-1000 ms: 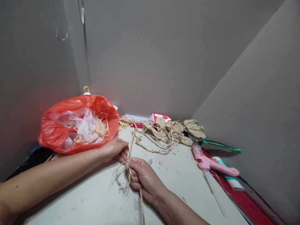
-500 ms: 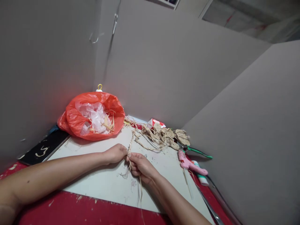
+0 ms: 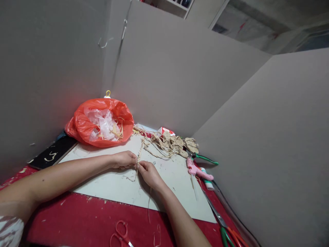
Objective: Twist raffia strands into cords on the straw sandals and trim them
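A thin braided straw cord runs up the white board from between my fingers, its far end lying on the board. My left hand pinches it from the left. Right beside it, my right hand grips the same cord between thumb and forefinger, the fingertips of both hands nearly touching. Loose strands hang below, one long strand trailing past the board's near edge. Beyond the hands lies a tangle of straw cords with woven straw pieces.
An orange plastic bag of white plastic and straw scraps stands back left, beside a dark board. To the right lie a pink glue gun, green-handled pliers, a white-green tube and large shears. Red scissors lie in front.
The view has shifted, bringing the red scissors and the shears' handles into sight. Both hands keep hold of the cord; my right hand's fingers have turned over it slightly.
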A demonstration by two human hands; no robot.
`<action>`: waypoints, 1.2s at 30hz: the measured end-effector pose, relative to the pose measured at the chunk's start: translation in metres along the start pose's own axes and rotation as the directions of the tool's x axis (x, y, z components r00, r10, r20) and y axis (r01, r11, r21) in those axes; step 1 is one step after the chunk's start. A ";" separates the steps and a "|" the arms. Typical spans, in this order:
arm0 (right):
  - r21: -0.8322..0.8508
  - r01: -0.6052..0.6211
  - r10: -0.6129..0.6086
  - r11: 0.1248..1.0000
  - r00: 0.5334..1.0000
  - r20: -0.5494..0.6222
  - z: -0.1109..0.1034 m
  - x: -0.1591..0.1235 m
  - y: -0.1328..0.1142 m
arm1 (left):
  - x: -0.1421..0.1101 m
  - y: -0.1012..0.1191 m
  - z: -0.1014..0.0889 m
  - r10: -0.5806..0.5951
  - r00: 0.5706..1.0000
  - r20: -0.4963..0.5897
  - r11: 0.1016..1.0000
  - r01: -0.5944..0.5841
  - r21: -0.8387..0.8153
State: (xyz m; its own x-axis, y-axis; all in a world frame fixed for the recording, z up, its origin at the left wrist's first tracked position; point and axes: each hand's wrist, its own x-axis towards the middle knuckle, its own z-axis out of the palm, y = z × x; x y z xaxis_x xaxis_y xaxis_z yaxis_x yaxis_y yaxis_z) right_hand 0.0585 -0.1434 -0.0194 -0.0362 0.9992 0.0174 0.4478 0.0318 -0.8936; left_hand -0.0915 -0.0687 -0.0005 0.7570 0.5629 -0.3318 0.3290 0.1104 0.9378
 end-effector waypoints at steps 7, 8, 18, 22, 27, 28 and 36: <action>-0.164 0.020 -0.031 0.986 0.998 -0.060 -0.009 -0.009 -0.006 | 0.004 -0.005 0.005 0.030 0.995 -0.100 0.999 -0.026 0.048; -0.168 0.012 -0.022 0.986 0.998 -0.060 -0.007 -0.009 -0.008 | 0.004 -0.005 0.005 0.035 0.994 -0.103 0.998 -0.031 0.046; -0.313 -0.052 0.001 0.948 0.987 -0.159 0.023 -0.009 -0.016 | 0.001 -0.006 0.006 0.068 0.994 -0.085 0.992 -0.077 -0.103; -0.460 -0.074 -0.018 0.885 0.981 -0.193 0.023 -0.015 -0.023 | -0.001 -0.005 0.009 0.058 0.993 -0.101 0.978 -0.077 -0.196; -0.719 -0.045 -0.054 0.693 0.992 -0.114 0.027 -0.022 -0.029 | -0.002 -0.004 0.011 0.028 0.993 -0.111 0.971 -0.053 -0.234; -0.742 -0.021 -0.058 0.670 0.995 -0.080 0.028 -0.025 -0.031 | -0.002 -0.003 0.010 0.020 0.995 -0.102 0.971 -0.044 -0.234; -0.350 0.298 -0.230 0.888 0.948 0.222 0.018 -0.054 -0.057 | -0.006 0.001 0.003 0.036 0.996 -0.088 0.968 -0.056 -0.243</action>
State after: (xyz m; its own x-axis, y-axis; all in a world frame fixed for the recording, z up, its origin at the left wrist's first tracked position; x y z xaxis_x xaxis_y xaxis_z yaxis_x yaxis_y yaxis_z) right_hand 0.0191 -0.1998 0.0227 -0.3356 0.9340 0.1225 0.6999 0.3343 -0.6312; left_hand -0.0942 -0.0742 0.0025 0.7159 0.6361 -0.2878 0.1384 0.2746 0.9515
